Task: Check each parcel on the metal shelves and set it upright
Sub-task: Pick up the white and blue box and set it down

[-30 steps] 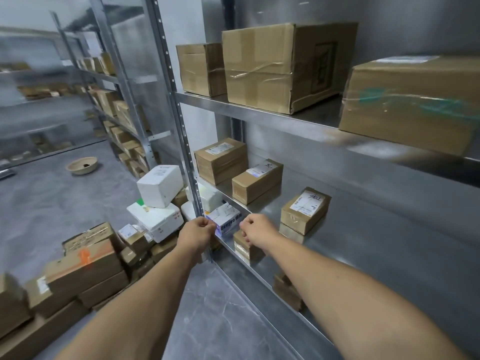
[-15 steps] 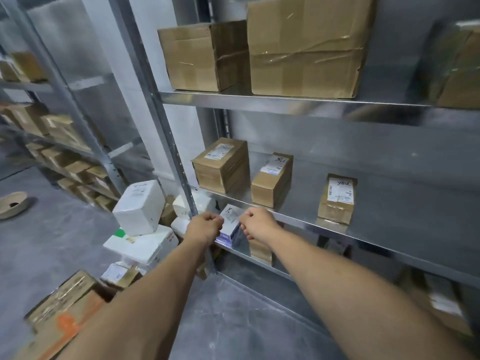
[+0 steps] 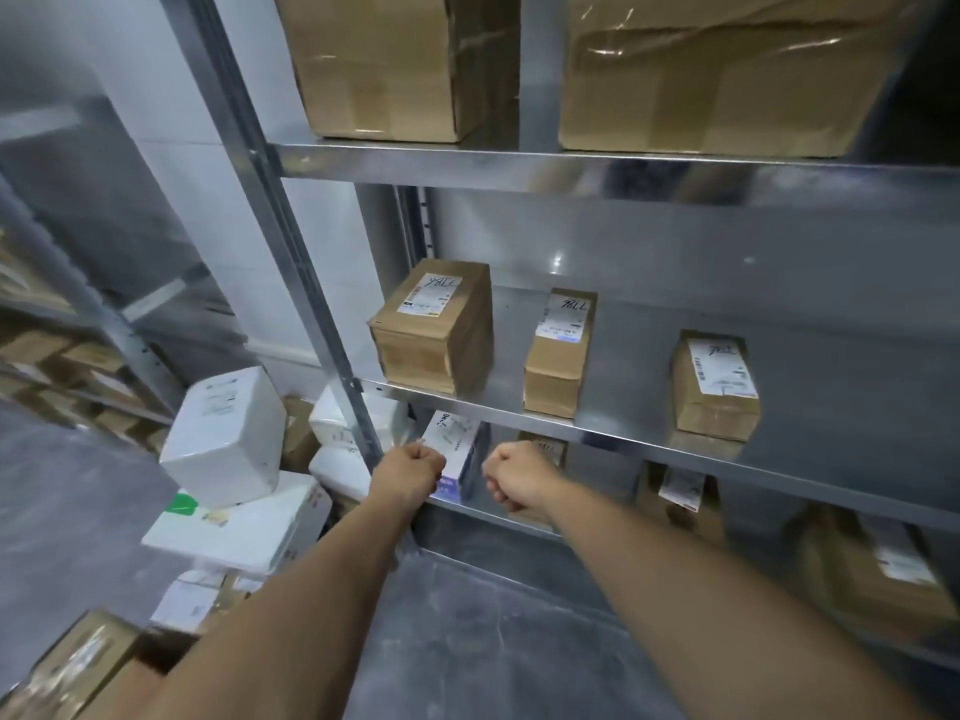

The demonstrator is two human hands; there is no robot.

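Note:
A small white and purple box stands at the left end of the low metal shelf. My left hand grips its left edge with curled fingers. My right hand is curled at its right side, close against it. On the middle shelf three brown parcels lie with labels facing up: a wide one, a narrow one and a third. Behind my right hand a small brown parcel is mostly hidden.
The shelf's steel upright runs just left of my left hand. White boxes are piled on the floor to its left. Large cartons fill the top shelf. More brown parcels sit on the low shelf to the right.
The view has moved closer and tilted up toward the shelves. Both hands stay at the white and purple box, which now stands more upright on the low shelf.

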